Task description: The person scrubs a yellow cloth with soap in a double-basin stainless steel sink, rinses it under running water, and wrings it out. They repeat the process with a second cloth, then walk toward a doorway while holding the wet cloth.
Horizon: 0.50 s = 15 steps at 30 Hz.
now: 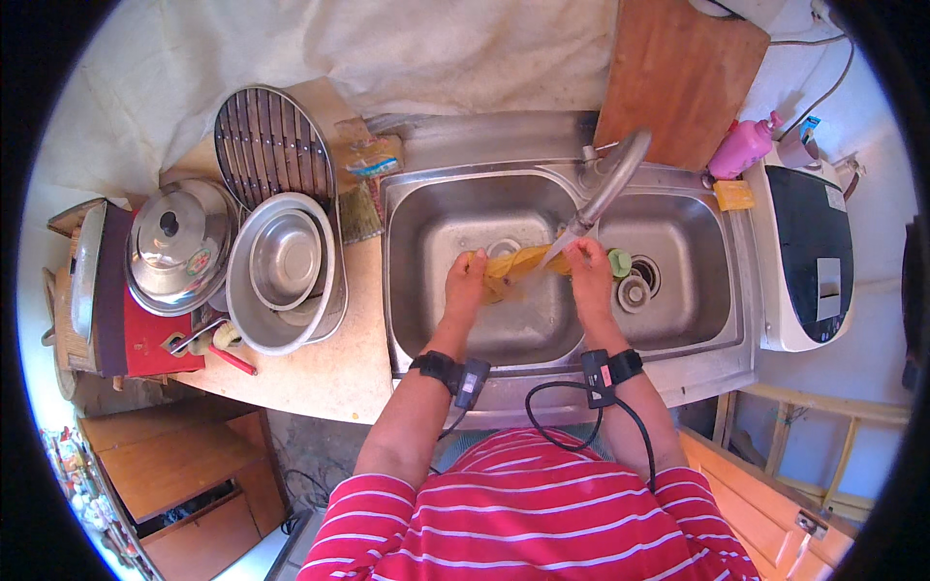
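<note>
A wet yellow cloth (517, 266) is stretched between my hands over the left basin of a double stainless steel sink (479, 348). My left hand (465, 279) grips its left end, and my right hand (590, 270) grips its right end near the divider between the basins. Water runs from the curved faucet (607, 185) onto the cloth close to my right hand. Just right of that hand, a light green object (620, 263) sits by the divider. A round drain strainer (634, 293) lies beside the open drain of the right basin.
Metal bowls (287, 254), a lidded pot (178, 240) and a round slatted rack (272, 145) crowd the left counter. Right of the sink are a pink pump bottle (741, 151), a yellow sponge (733, 195) and a white appliance with a dark top (806, 247). A wooden board (676, 80) leans behind.
</note>
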Available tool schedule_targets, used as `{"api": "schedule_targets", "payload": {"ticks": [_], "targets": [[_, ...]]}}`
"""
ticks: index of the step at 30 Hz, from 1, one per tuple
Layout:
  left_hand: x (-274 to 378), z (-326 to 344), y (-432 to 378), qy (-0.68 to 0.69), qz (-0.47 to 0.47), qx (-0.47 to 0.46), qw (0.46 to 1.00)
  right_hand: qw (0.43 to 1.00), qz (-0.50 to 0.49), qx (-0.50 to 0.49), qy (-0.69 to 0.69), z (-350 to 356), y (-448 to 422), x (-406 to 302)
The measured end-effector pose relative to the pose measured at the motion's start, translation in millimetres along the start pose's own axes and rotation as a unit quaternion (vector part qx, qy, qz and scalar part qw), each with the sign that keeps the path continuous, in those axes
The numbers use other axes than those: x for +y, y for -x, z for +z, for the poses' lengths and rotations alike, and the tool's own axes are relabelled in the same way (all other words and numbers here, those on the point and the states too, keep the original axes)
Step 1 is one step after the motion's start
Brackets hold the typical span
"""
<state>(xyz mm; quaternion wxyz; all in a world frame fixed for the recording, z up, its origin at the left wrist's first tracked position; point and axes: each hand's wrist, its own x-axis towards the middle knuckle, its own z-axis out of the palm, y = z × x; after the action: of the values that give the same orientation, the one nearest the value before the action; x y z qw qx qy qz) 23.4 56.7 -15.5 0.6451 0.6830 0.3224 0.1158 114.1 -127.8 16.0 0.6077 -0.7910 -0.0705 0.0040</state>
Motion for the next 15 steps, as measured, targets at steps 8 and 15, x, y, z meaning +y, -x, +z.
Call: {"api": "schedule_targets", "payload": {"ticks": [8, 15], "targets": [[15.3, -11.1, 4.1, -0.073, -0.017, -0.089, 0.993, 0.902, 0.204, -0.113, -0.364, -34.0, -18.8, -23.1], [38.7, -13.4, 10.6, -0.079, 0.004, -0.274, 0.958, 0.863, 0.269, -0.009, -0.428, -27.7, -31.5, 24.9]]}}
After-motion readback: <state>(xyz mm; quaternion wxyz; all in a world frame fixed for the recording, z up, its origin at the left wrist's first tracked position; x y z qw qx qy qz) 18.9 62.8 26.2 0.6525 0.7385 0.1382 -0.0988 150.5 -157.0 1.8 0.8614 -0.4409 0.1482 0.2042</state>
